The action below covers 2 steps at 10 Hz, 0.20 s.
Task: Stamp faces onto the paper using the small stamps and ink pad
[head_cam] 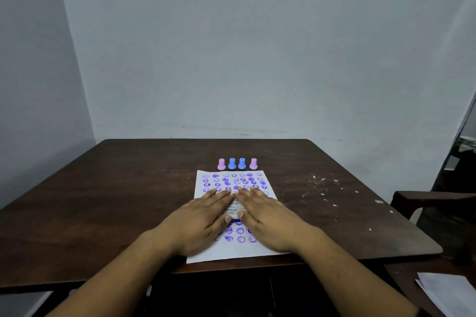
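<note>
Both hands [233,216] flat on paper [231,252]

At centre frame we see both hands, left [203,219] and right [268,216], flat on the paper [231,252], covering a small white object. Four stamps [237,163] stand above it on the desk [116,201].

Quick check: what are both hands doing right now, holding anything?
Left hand: open, fingers straight, flat on the paper, holding nothing.
Right hand: open, flat on the paper, holding nothing.
</note>
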### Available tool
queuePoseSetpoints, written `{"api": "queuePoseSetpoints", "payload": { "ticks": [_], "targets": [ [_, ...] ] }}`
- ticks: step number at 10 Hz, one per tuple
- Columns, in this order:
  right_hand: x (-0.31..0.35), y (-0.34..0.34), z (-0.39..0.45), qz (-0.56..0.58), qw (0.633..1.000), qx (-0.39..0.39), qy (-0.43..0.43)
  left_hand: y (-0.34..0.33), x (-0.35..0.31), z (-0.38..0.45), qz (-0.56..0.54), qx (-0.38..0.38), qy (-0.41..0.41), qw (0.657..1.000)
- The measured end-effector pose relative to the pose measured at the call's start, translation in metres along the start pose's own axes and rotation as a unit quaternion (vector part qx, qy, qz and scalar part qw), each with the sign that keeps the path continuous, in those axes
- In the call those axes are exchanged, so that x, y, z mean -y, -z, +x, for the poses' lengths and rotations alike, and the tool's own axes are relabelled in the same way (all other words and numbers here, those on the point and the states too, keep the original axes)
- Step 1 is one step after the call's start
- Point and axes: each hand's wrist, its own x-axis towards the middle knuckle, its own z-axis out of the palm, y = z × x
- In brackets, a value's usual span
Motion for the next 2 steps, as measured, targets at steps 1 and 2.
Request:
{"api": "queuePoseSetpoints", "payload": {
  "ticks": [1,2],
  "targets": [
    [0.0,0.005,-0.001,0.012,1.0,-0.022,0.0,0.005,-0.002,-0.002,-0.01,-0.052,0.007,0.999],
    [0.0,0.023,0.004,-0.018,0.997,-0.077,-0.003,0.022,-0.003,0.003,0.029,-0.088,0.008,0.996]
  ]
}}
